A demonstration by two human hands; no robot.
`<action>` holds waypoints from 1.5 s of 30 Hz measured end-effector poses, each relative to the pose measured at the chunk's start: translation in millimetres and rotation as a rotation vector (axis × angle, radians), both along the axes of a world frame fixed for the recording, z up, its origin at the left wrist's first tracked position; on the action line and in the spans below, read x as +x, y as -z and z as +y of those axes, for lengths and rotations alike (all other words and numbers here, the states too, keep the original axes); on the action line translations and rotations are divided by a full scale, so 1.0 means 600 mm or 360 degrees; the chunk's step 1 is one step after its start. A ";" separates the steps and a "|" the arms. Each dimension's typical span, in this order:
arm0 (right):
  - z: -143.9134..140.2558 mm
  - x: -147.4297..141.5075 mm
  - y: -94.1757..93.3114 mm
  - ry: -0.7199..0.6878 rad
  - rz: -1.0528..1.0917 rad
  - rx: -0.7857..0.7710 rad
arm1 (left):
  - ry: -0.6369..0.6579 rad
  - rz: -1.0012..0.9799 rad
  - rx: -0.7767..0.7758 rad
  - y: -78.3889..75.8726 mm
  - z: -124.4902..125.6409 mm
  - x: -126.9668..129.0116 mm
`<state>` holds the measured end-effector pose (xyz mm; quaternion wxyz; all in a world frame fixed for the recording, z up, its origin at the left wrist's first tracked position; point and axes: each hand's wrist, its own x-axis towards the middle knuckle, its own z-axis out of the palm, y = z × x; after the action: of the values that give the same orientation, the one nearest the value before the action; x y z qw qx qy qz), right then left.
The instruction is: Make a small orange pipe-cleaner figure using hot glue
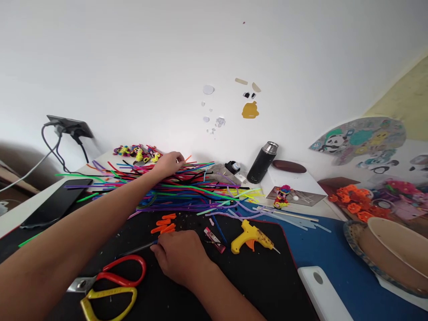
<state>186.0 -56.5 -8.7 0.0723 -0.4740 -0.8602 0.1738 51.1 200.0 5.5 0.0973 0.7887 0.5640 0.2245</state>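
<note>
- The left hand point(170, 163) is stretched far forward, fingers curled down onto the top of a big heap of long, thin, many-coloured pipe cleaners point(187, 191) at the back of the table; whether it pinches one of them cannot be told.
- The right hand point(180, 261) rests knuckles-up on the black mat point(267, 276), fingers folded around a thin dark blue stick point(140, 248) that points out to the left.
- Just beyond the right hand lie small orange bent pieces point(164, 224).
- Near its left side lie scissors with one red and one yellow handle point(110, 285).
- To its right sit a small red clip point(214, 238) and, further on, a yellow glue gun point(250, 237).
- Behind the heap stands a dark metal flask point(263, 163); a black phone point(55, 203) lies at the left edge.
</note>
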 end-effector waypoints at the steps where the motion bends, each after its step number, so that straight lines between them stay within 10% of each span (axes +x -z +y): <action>1: 0.000 0.000 0.001 0.0001 0.0000 0.0001 | -0.0043 -0.0078 0.0048 -0.011 0.002 -0.002; 12: -0.001 -0.001 -0.003 0.0033 -0.0010 -0.0058 | 0.0069 -0.1654 0.0651 -0.173 0.003 0.003; 19: 0.001 0.003 0.005 0.0044 0.0055 -0.0017 | 0.0350 -0.2174 0.1078 -0.252 -0.089 -0.016; 23: 0.003 0.010 0.005 0.0105 0.0238 -0.0021 | 0.0285 -0.2552 0.0615 -0.221 -0.157 -0.021; 31: 0.011 0.015 0.013 0.0426 0.1267 -0.0387 | -0.0172 -0.2949 -0.0486 -0.072 -0.238 0.017; 45: 0.058 0.059 0.003 0.1023 0.2537 -0.0753 | -0.0269 -0.2965 -0.0680 -0.039 -0.257 0.015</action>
<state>221.4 -21.4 -10.2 0.5945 -0.4332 -0.3214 0.5962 60.2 45.5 29.2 0.6318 0.2159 0.3442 0.6601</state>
